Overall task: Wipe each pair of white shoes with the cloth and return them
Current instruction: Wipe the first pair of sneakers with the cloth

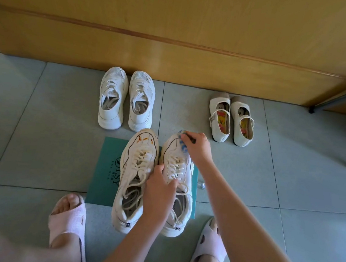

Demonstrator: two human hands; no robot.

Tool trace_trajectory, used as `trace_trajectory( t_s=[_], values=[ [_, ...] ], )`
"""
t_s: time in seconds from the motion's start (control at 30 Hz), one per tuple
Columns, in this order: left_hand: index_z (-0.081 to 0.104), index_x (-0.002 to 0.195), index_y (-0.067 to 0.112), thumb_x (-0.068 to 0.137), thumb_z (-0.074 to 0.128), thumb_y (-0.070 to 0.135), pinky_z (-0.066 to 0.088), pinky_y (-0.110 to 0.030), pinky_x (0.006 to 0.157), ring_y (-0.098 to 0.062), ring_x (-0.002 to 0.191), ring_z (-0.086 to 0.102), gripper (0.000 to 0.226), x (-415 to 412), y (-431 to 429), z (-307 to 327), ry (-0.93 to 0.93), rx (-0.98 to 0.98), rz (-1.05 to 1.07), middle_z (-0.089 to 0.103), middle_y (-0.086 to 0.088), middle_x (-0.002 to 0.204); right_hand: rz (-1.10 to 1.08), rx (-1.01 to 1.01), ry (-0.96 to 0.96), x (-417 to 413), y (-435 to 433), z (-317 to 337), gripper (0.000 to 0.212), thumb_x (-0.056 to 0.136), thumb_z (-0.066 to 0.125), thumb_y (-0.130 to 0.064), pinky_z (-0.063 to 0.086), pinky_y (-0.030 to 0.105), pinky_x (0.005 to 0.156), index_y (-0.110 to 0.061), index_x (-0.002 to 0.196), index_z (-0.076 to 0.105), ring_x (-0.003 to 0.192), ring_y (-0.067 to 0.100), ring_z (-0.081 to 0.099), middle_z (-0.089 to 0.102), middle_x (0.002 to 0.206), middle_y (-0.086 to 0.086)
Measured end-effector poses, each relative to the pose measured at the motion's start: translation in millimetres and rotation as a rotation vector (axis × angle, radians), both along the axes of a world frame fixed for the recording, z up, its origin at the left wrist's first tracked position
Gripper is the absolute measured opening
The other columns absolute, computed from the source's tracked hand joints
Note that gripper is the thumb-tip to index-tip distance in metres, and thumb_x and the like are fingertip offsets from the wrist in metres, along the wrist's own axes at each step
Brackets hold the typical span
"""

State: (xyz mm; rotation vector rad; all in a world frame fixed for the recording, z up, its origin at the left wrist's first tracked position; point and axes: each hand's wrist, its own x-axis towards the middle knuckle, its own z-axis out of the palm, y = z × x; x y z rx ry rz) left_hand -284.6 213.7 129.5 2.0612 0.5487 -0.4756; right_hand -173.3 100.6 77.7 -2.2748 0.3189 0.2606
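While the teal board (109,166) bears the left sneaker (130,162) and right sneaker (172,150), laces (130,198) coiled inside each, our left hand (160,192) curls its fingers round the right sneaker's collar and our right hand (198,147) pinches the cloth (184,148) onto its toe.

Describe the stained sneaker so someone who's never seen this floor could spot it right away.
A teal mat lies on the tiled floor before the wooden cabinet, with two cream lace-up sneakers on it. Take the left sneaker. Unlike its neighbour, whose toe the right hand wipes with a blue cloth, its toe bears orange-brown streaks.
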Motion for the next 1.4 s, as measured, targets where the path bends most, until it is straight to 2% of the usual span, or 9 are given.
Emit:
trace_trajectory(
  t_s=[0.17,0.3,0.57,0.73,0.9,1.0,1.13,1.27,1.4],
  values=[
    [0.045,0.134,0.013,0.086,0.062,0.025,0.040,-0.030,0.094,-0.022,0.119,0.051,0.052,-1.2,-0.2,-3.0,-0.032,-0.008,-0.005,0.055,-0.003,0.131,-0.080,-0.027,-0.024,-19.3,-9.3,-2.9,0.028,0.091,0.059,-0.019,0.034,0.003,0.056,-0.010,0.116,0.067,0.080,0.015,0.050,0.058,0.098,0.007],
    [0.043,0.135,0.013,0.087,0.065,0.027,0.044,-0.031,0.094,-0.021,0.121,0.052,0.055,-0.4,1.1,-5.5,-0.035,-0.027,-0.011,0.055,-0.003,0.132,-0.193,0.027,0.007,-39.2,-12.9,-2.5,0.027,0.089,0.061,-0.011,0.039,0.019,0.075,-0.007,0.114,0.067,0.088,0.015,0.054,0.063,0.106,0.012],
    [0.044,0.135,0.012,0.087,0.064,0.028,0.054,-0.037,0.085,-0.022,0.107,0.060,0.054,1.4,3.2,-7.5,-0.032,-0.014,-0.026,0.057,-0.008,0.127,-0.289,0.112,0.053,-84.8,-15.6,0.3,0.024,0.088,0.061,-0.008,0.052,0.030,0.079,-0.006,0.111,0.068,0.088,0.022,0.061,0.065,0.106,0.013],
    [0.044,0.135,0.011,0.086,0.065,0.033,0.048,-0.042,0.093,-0.027,0.114,0.055,0.058,0.4,3.0,-6.2,-0.038,-0.007,-0.048,0.057,-0.011,0.128,-0.295,0.211,0.142,-111.6,-25.4,9.8,0.019,0.088,0.061,-0.005,0.047,0.008,0.051,-0.005,0.105,0.069,0.060,0.011,0.057,0.065,0.086,0.007],
    [0.044,0.134,0.011,0.084,0.066,0.034,0.046,-0.046,0.095,-0.031,0.115,0.055,0.059,1.3,4.7,-7.3,-0.019,-0.030,-0.052,0.057,-0.012,0.127,-0.522,0.413,0.224,-107.7,-42.3,22.9,0.019,0.089,0.061,-0.007,0.045,0.016,0.040,-0.001,0.107,0.064,0.040,0.002,0.054,0.062,0.068,0.003],
    [0.045,0.132,0.011,0.083,0.066,0.033,0.043,-0.045,0.100,-0.030,0.117,0.053,0.057,1.1,5.0,-7.5,-0.022,-0.054,-0.052,0.057,-0.011,0.128,-0.734,0.483,0.099,-77.3,-42.4,34.5,0.028,0.089,0.061,-0.008,0.051,0.020,0.047,-0.010,0.117,0.054,0.056,0.006,0.061,0.063,0.087,0.004],
    [0.042,0.136,0.009,0.084,0.062,0.032,0.043,-0.040,0.099,-0.026,0.117,0.052,0.060,0.9,5.0,-7.7,-0.025,-0.042,-0.059,0.056,-0.010,0.129,-0.741,0.500,-0.070,-29.3,-28.5,35.3,0.045,0.091,0.056,-0.005,0.052,0.023,0.065,-0.023,0.132,0.051,0.083,0.014,0.063,0.057,0.110,-0.001],
    [0.044,0.134,0.010,0.083,0.064,0.031,0.043,-0.040,0.099,-0.024,0.116,0.053,0.059,2.0,5.3,-9.6,-0.016,-0.063,-0.046,0.057,-0.009,0.128,-0.573,0.311,-0.034,-18.1,-3.5,12.5,0.032,0.087,0.055,-0.008,0.053,0.024,0.071,-0.023,0.112,0.068,0.082,0.015,0.066,0.063,0.111,0.006],
    [0.043,0.134,0.010,0.084,0.067,0.027,0.045,-0.043,0.099,-0.026,0.118,0.054,0.058,2.0,5.0,-12.7,-0.015,-0.084,-0.027,0.057,-0.009,0.128,-0.524,0.190,0.027,-41.5,4.6,1.7,0.025,0.088,0.059,-0.014,0.041,0.021,0.072,-0.012,0.111,0.068,0.089,0.015,0.058,0.062,0.107,0.002]
  ],
)
